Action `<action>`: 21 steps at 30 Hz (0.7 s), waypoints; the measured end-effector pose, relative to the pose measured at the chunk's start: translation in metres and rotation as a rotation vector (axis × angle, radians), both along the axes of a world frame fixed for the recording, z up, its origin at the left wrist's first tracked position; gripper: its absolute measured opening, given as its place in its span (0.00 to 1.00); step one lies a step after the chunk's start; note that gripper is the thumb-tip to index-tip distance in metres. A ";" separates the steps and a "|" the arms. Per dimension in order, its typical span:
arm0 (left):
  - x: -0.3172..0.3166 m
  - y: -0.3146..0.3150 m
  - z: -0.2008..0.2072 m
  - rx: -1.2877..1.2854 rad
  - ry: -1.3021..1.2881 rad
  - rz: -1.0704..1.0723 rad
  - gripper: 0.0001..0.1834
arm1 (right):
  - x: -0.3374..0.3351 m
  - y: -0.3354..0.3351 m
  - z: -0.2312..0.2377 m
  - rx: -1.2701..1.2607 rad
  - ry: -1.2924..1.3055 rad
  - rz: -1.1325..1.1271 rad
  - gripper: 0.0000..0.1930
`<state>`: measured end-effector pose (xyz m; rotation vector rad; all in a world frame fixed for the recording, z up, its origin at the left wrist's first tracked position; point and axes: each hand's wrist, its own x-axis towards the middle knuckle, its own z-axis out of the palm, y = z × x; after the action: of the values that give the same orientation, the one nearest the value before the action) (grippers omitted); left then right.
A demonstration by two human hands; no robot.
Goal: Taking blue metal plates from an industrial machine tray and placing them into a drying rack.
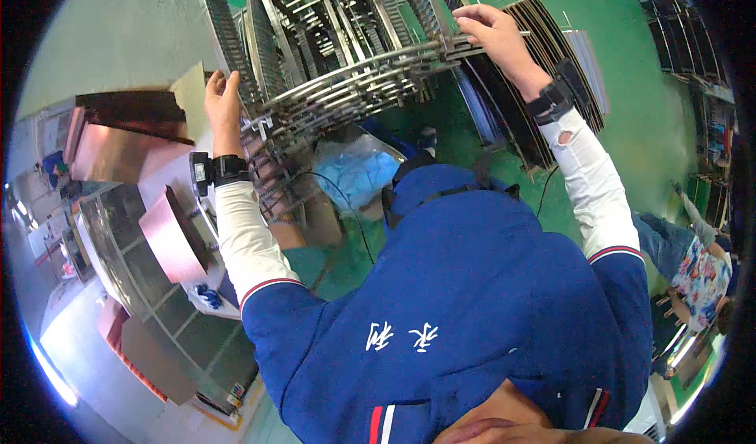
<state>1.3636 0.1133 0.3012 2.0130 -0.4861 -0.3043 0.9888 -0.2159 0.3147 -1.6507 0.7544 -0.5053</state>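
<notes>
A metal rack (346, 74) of slotted bars and rods stands in front of me, between my hands. Beside its left end is my left hand (223, 101), fingers upward and thumb apart, with nothing visible in it. Whether its fingertips touch the rack's side cannot be made out. My right hand (500, 42) is over the rack's right corner, fingers reaching left and thumb a little below them. It appears to rest there without wrapping round a bar. Both wrists carry black strapped devices.
Dark upright panels (543, 58) stand in a row right of the rack. A blue plastic-wrapped bundle (358, 168) lies below it. Copper-coloured sheets (118, 148) and a curved stack (173, 235) are at left. Another person (697, 274) is at the far right.
</notes>
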 end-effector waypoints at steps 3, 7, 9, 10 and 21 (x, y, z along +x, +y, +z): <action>-0.037 0.018 -0.003 -0.014 -0.094 0.045 0.30 | -0.032 0.021 -0.002 0.083 0.018 0.059 0.12; -0.090 0.055 -0.017 -0.112 -0.073 0.180 0.27 | -0.082 0.048 -0.008 0.220 0.028 0.138 0.12; -0.121 0.064 -0.021 -0.086 -0.201 0.260 0.24 | -0.115 0.058 -0.017 0.289 0.085 0.120 0.13; -0.142 0.065 -0.025 -0.189 -0.123 0.320 0.22 | -0.134 0.062 -0.025 0.329 0.088 0.101 0.12; -0.308 0.088 -0.188 -0.049 0.389 0.037 0.07 | -0.413 0.157 -0.086 1.162 -0.679 -0.481 0.32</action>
<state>1.0552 0.2011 0.1134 1.8532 -0.2083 -0.6389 0.5760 -0.0589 0.2286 -0.1723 0.6960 -0.7135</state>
